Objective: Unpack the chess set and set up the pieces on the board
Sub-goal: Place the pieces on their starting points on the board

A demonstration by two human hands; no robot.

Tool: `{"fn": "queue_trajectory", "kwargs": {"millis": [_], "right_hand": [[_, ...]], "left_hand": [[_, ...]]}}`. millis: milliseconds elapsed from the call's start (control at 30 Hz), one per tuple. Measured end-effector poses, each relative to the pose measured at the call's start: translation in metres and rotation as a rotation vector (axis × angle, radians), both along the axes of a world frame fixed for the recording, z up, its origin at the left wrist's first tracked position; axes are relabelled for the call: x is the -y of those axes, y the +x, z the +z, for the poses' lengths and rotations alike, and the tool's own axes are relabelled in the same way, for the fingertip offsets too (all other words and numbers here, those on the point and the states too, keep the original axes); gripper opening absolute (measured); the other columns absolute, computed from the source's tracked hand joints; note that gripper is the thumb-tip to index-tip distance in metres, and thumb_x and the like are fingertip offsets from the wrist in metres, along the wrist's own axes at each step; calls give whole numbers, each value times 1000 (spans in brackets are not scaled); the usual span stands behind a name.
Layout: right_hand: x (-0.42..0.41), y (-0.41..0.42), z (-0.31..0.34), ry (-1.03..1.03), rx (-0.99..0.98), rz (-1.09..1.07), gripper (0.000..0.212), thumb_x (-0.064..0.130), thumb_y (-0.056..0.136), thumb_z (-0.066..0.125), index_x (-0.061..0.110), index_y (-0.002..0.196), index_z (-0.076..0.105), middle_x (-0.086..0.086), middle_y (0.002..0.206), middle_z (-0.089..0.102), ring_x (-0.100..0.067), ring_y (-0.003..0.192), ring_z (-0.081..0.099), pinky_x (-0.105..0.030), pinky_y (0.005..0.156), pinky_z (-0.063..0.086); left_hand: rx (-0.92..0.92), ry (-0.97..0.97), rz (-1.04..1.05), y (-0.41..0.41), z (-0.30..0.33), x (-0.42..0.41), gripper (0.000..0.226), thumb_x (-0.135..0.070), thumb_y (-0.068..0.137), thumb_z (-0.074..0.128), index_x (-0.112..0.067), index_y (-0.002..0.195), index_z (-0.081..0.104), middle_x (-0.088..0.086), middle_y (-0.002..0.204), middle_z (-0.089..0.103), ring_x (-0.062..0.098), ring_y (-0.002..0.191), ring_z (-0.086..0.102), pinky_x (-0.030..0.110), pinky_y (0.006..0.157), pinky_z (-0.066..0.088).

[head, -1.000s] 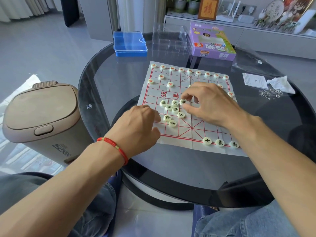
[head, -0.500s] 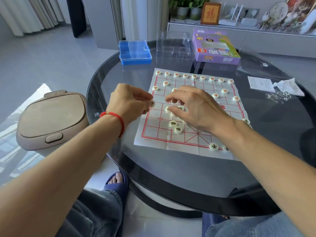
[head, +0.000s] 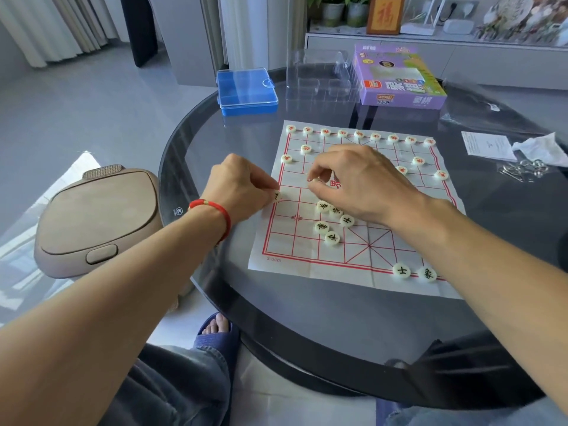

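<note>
Bin left of both hands, beside the desk. Left hand curled, pinching a black-lettered piece at the paper board's left edge. Right hand curled, pinching another piece mid-board; loose pieces just below it.

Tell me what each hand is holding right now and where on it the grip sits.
The left hand pinches a black-marked piece by its rim at the board's left edge. The right hand pinches another piece between thumb and fingertips; fingers mostly hide it.
</note>
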State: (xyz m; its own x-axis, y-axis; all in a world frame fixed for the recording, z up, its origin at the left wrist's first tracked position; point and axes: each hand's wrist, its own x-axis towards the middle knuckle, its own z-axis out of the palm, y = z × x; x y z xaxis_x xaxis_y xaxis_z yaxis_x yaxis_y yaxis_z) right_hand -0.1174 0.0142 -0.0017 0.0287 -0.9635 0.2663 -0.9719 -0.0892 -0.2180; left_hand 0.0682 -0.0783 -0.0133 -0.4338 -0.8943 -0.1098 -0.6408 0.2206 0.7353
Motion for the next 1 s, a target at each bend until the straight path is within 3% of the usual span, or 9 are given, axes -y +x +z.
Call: {"fn": "queue_trajectory", "kwargs": {"millis": [100, 200, 333, 467, 600, 800, 1000], "right_hand": [[-8, -4, -1, 14, 35, 3, 17, 35, 96, 64, 21, 99, 73, 6, 96, 69, -13, 89, 61, -36, 83, 52], [-18, -6, -5, -22, 58, 5, 16, 35, 95, 65, 22, 96, 75, 11, 89, 66, -8, 81, 57, -36, 77, 53], [-33, -9, -2, -54, 106, -7, 15, 34, 95, 66, 23, 95, 75, 13, 85, 62, -2, 74, 54, -31, 73, 51], [-42, -6, 2, -14, 114, 4, 19, 40, 94, 64, 26, 103, 73, 14, 85, 62, -7, 78, 57, -34, 74, 54], [-48, 6, 3, 31, 89, 45, 18, 42, 94, 64, 26, 96, 73, 18, 81, 57, -6, 76, 54, -33, 71, 51], [-54, 34, -8, 107, 59, 126, 31, 51, 95, 60, 23, 95, 72, 11, 88, 64, -10, 80, 58, -34, 74, 54], [-50, 52, -13, 98, -7, 114, 34, 54, 96, 60, 20, 93, 65, 7, 93, 62, -16, 81, 55, -28, 70, 39]], "left_hand": [[20, -28, -20, -4, -1, 0, 18, -23, 90, 72, -17, 106, 78, -1, 104, 74, 8, 70, 64, 5, 44, 45], [52, -59, -32, -4, 0, 0, 18, -22, 92, 69, -14, 106, 77, 1, 106, 74, 11, 73, 67, 5, 44, 46], [152, -134, -105, 2, 4, -2, 27, -12, 98, 58, -14, 122, 70, 3, 116, 70, 21, 96, 69, 25, 78, 58], [244, -205, -257, 2, 6, -9, 41, -18, 91, 70, -18, 132, 63, 0, 109, 64, 18, 91, 61, 27, 84, 55], [236, -268, -263, 0, 3, -9, 35, -21, 89, 73, -18, 124, 70, 5, 115, 67, 19, 89, 63, 24, 81, 54], [220, -279, -248, 1, 0, -8, 36, -25, 89, 72, -13, 123, 70, 6, 118, 68, 20, 90, 65, 30, 87, 57], [210, -297, -242, 1, 0, -6, 35, -25, 88, 74, -15, 121, 71, 6, 112, 69, 19, 88, 64, 24, 80, 53]]}}
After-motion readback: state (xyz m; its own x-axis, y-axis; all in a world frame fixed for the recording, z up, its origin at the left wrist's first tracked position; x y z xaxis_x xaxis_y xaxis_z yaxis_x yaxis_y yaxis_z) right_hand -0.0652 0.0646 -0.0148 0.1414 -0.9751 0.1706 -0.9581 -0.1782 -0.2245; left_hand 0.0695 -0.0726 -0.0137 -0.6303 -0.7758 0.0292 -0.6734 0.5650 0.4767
